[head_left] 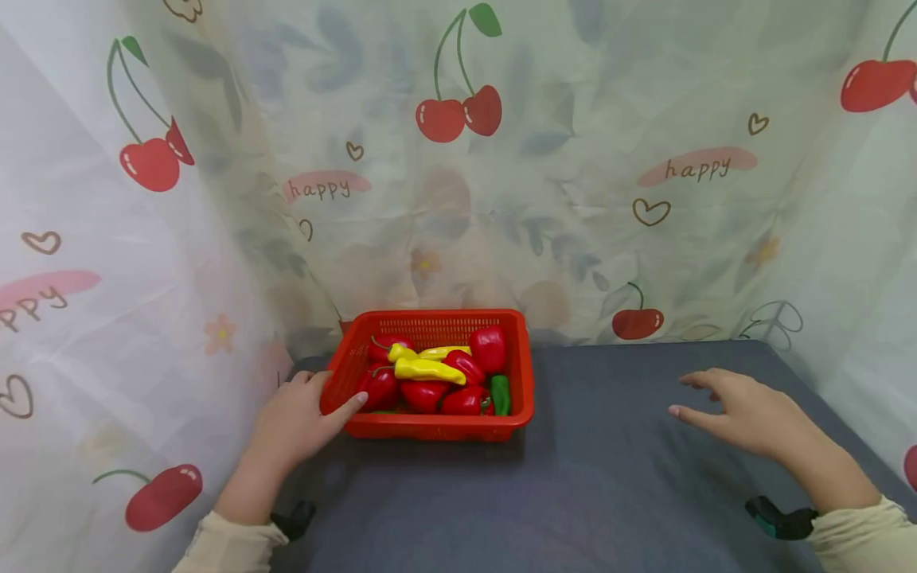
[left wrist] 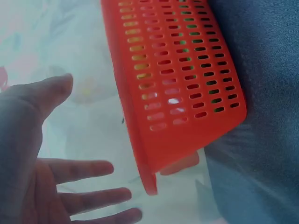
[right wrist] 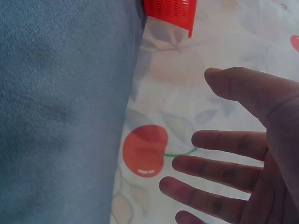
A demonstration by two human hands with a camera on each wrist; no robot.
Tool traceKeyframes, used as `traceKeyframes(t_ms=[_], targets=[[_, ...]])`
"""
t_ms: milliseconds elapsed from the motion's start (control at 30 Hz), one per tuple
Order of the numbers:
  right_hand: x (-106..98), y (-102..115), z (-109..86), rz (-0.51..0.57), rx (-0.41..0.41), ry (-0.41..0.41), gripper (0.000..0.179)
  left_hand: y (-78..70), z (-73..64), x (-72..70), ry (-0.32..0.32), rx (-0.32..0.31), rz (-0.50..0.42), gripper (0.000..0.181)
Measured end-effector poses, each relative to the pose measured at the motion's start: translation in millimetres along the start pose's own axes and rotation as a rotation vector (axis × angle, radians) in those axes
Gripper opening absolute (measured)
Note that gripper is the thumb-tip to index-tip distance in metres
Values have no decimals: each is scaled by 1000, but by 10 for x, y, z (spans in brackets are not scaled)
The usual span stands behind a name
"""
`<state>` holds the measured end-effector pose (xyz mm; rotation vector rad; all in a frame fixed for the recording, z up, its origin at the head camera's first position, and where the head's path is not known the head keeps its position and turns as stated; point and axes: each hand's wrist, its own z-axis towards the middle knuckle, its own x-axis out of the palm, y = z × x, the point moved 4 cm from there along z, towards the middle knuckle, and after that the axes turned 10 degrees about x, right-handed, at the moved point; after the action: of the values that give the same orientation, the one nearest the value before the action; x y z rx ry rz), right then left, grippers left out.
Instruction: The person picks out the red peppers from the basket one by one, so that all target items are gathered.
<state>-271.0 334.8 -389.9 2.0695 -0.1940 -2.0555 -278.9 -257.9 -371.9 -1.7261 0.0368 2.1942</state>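
Note:
A red plastic basket [head_left: 430, 428] with slotted walls stands on the dark table, left of the middle in the head view. Inside lie several red peppers [head_left: 489, 348], yellow peppers [head_left: 431, 370] and a green pepper [head_left: 500, 395] at the front right corner. My left hand [head_left: 301, 418] is at the basket's left side, its thumb near the front left rim in the head view. In the left wrist view those fingers are spread and stand apart from the basket wall [left wrist: 182, 140]. Off to the right, my right hand [head_left: 752, 414] hovers over the table with relaxed fingers, holding nothing.
A dark grey cloth [head_left: 573, 493] covers the table. Pale curtains [head_left: 544, 183] printed with cherries and "happy" enclose it at the back and on both sides. The basket stands close to the back curtain. Each wrist wears a black band [head_left: 781, 521].

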Motion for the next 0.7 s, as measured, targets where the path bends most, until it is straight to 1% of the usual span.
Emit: traceKeyframes(t_ms=[67,167,267,400,533,633,700], targets=[[25,2,1,19,0,0,77,47,-13,5,-30,-24,-39,82],[65,17,3,49,-1,-1,75,137,-24,35,-47,-69,-71,87],[103,36,4,73,1,-9,73,232,-27,73,-48,-117,-122,87],[149,63,7,103,0,-19,70,362,-32,131,-59,-169,-220,83],[189,97,12,138,-7,-42,68,488,-45,204,-47,-224,-314,84],[220,127,19,170,-12,-55,65,569,-46,262,-39,-258,-365,86],[243,145,29,193,-13,-57,62,608,-37,296,-42,-267,-395,86]])
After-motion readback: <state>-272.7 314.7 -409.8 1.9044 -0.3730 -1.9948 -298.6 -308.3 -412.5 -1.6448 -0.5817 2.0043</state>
